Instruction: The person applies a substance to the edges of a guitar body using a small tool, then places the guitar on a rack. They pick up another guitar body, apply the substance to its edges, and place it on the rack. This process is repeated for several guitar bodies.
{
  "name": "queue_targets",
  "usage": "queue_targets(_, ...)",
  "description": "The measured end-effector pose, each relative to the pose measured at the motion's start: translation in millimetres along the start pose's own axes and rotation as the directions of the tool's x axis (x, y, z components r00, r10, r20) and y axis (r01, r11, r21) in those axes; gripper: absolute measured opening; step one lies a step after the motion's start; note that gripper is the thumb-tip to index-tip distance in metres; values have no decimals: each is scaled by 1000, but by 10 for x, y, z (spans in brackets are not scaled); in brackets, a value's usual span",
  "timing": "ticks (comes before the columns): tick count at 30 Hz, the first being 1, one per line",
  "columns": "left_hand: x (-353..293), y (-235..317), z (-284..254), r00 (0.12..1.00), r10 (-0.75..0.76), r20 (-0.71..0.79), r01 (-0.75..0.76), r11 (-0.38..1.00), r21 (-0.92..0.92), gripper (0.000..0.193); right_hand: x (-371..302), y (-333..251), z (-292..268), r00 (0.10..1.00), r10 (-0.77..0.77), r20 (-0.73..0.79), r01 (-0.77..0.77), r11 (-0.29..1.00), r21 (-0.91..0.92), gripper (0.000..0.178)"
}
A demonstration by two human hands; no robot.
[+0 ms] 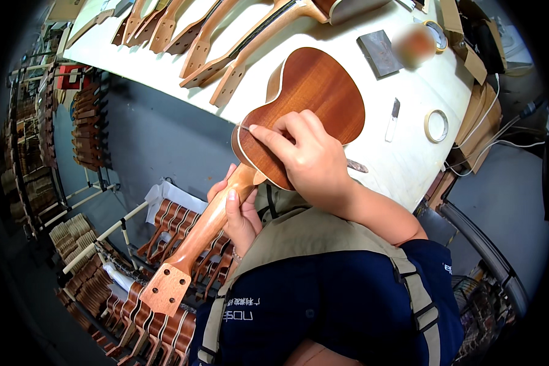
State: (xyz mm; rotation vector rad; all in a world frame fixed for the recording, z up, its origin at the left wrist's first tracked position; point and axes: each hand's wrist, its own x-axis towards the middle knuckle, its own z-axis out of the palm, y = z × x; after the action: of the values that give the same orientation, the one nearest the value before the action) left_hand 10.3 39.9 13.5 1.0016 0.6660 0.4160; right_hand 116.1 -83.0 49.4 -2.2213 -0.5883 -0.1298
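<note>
A ukulele (329, 85) lies back side up, its brown body edged with pale binding and resting partly on the white table. Its light wooden neck points down and left to a headstock (166, 288) with several holes and no tuners. My left hand (241, 210) is wrapped around the neck close to the heel, thumb on top. Over the back of the body, my right hand (311, 155) is closed, fingers bent and tips pressed at the bound edge near the heel. Whatever it pinches, if anything, is too small to make out.
Several unfinished instrument necks (195, 58) lie along the table's far side. A dark block (379, 53), a utility knife (393, 120), a tape roll (436, 126) and a small dark-patterned tool (357, 166) rest on the white tabletop (381, 177). Racked ukuleles (165, 329) stand below left.
</note>
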Motion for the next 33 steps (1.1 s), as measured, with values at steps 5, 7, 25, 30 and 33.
queue_targets(5, 19, -6, -9, 1000, 3, -5, -3, 1000, 11, 29, 23, 114, 0, 995, -92, -32, 92, 996, -11, 32)
queue_targets(7, 22, -11, -3, 1000, 6, -7, -5, 1000, 11, 28, 41, 154, -9, 996, -70, -56, 64, 994, -91, 31)
queue_targets(25, 46, -16, -3, 1000, -5, -1, 5, 1000, 23, 29, 0, 197, 60, 996, -22, -89, 16, 998, -64, 32)
queue_targets(30, 61, -14, -16, 1000, -17, 18, 17, 1000, 23, 30, 9, 56, -17, 1000, 13, 13, -14, 997, 72, 33)
queue_targets(33, 95, -13, 2, 999, -28, 18, 28, 1000, 4, 31, 13, 120, -26, 1000, 18, 19, -21, 984, 176, 31)
